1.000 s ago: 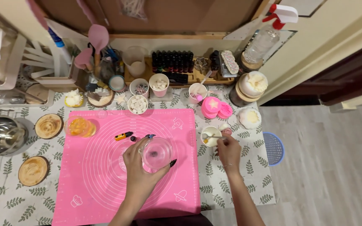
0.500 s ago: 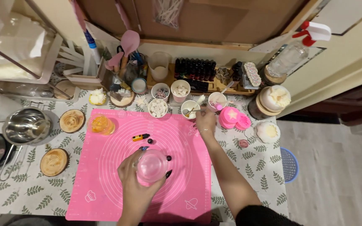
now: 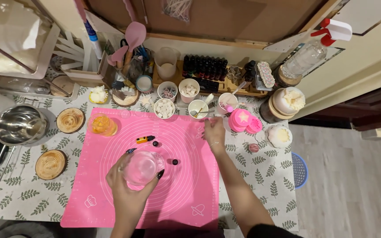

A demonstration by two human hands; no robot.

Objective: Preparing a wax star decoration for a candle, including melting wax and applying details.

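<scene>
Change: R hand (image 3: 214,131) off the small cup by the mat's right edge (1 s ago), up past the cups (0.5 s ago), now at mat's top-right edge, just below white cup w/ spoon (image 3: 198,108).
L hand change: none to speak of; wrapped round clear glass jar (image 3: 141,168) in all three frames. Apparent drift = head cam shifting.
Meaning: judged as a fetch-from-cups step, R doing the reaching, L just steadying the jar.
L hand (image 3: 131,183): curled round jar from below/near side, fingers up the wall, firm hold.
R hand state: fingers bent down toward mat; whether pinching anything, cannot tell (too small).
Jar location: on pink silicone mat (image 3: 111,202), left of centre, lower half; well apart from R hand.
Jar axis: long axis vertical, upright, mouth pointing straight up at cam; pinkish inside, contents unclear.
Nearby: small dark caps (image 3: 175,161) just right of jar, not touching; yellow-black dropper vial (image 3: 144,139) lying flat above jar, long axis left-right, slight tilt; orange jar (image 3: 101,124) at mat's top-left corner.
Off mat: pink star mould (image 3: 241,119) right of R hand.
</scene>
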